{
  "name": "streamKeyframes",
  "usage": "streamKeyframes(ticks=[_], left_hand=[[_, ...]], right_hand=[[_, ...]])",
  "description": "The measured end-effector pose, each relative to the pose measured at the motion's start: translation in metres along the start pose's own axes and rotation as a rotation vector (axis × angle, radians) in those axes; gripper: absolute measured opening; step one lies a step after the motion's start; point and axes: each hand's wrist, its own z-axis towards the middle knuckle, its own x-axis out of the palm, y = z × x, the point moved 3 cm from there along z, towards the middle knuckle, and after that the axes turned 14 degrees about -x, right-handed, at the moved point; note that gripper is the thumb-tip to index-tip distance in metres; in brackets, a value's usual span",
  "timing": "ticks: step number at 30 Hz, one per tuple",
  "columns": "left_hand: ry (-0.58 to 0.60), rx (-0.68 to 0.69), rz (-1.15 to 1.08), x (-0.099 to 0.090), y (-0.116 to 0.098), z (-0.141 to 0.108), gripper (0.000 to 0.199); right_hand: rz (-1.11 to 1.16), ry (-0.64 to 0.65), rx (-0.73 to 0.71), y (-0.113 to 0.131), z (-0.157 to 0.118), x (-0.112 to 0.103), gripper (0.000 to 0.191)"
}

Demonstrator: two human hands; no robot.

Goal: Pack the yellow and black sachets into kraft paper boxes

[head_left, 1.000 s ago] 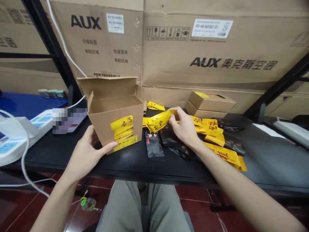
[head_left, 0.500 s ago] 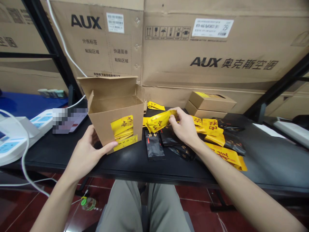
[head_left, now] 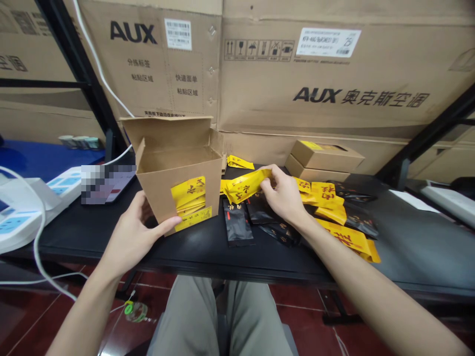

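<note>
An open-topped kraft carton [head_left: 158, 190] stands on the black table with its flaps up. My left hand [head_left: 133, 232] grips its lower left corner, thumb lying across the front. Several yellow sachets [head_left: 188, 198] sit flat against the carton's front, low down. My right hand [head_left: 284, 194] pinches the end of a yellow sachet [head_left: 243, 185], holding it just above the loose pile. Black sachets [head_left: 237, 222] lie beneath and to the left of that hand, and more yellow sachets [head_left: 326, 198] lie to its right.
Two small kraft boxes [head_left: 323, 160] stand behind the pile, before large AUX cartons [head_left: 319, 94]. A white power strip [head_left: 63, 185] and a pixelated flat device [head_left: 107, 184] lie left of the carton. White cables run there. My knees are below the table edge [head_left: 237, 274].
The view has shifted very slightly. Both hands, the carton and the held yellow sachet stay in nearly the same places.
</note>
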Motion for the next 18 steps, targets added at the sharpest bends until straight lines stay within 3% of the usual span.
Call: streamKeyframes(ticks=[11, 14, 18], left_hand=[[0.026, 0.003, -0.01, 0.0, 0.0, 0.0, 0.071], [0.04, 0.003, -0.018, 0.001, -0.003, -0.001, 0.074], [0.042, 0.017, -0.019, 0.002, -0.006, -0.002, 0.077]], right_hand=[[0.074, -0.019, 0.036, 0.0, 0.0, 0.001, 0.022], [0.208, -0.102, 0.1, 0.002, 0.003, -0.005, 0.02], [0.4, -0.294, 0.083, 0.023, 0.012, -0.031, 0.011]])
